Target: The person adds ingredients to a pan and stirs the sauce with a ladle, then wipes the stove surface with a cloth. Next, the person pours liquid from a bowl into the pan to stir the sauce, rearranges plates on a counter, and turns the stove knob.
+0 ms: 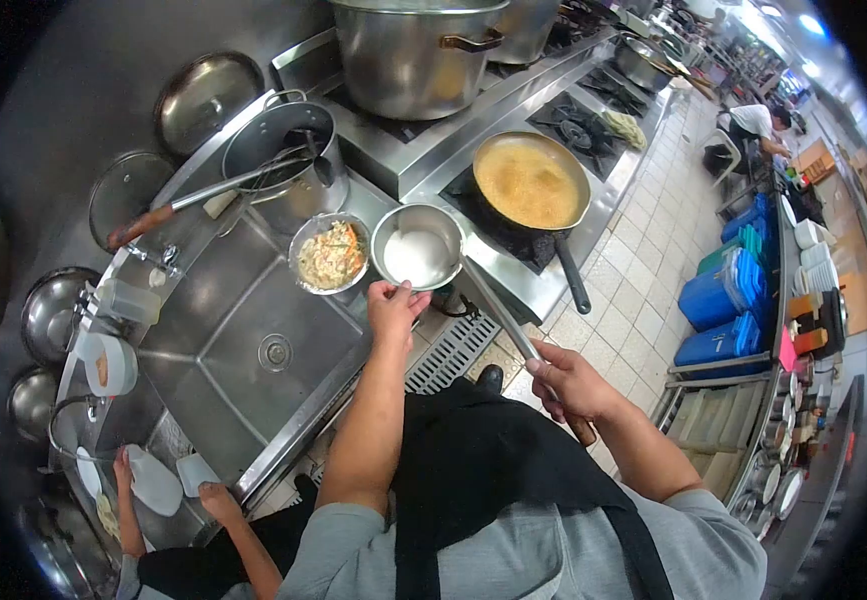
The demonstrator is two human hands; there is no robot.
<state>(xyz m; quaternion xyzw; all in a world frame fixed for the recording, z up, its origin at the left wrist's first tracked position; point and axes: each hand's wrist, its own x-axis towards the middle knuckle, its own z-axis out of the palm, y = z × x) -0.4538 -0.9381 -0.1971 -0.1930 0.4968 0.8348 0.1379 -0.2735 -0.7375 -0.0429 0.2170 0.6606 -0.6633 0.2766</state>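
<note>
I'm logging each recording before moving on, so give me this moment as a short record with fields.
Right hand: closed around the handle of a metal pan
Left hand: at the pan's rim; grip unclear
Pan contents: whitish; kind unclear
Beside the pan: bowl of mixed food
Stove: frying pan of yellowish liquid
Co-worker: hands at white items by the sink

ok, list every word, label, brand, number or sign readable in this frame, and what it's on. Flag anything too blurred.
Readable text: none.
Saucepan and big pot: no marking visible on the sides that show.
Blue bins: no label I can read.
Small items on the right-hand shelves: too small and blurred to tell if they carry any print.
</note>
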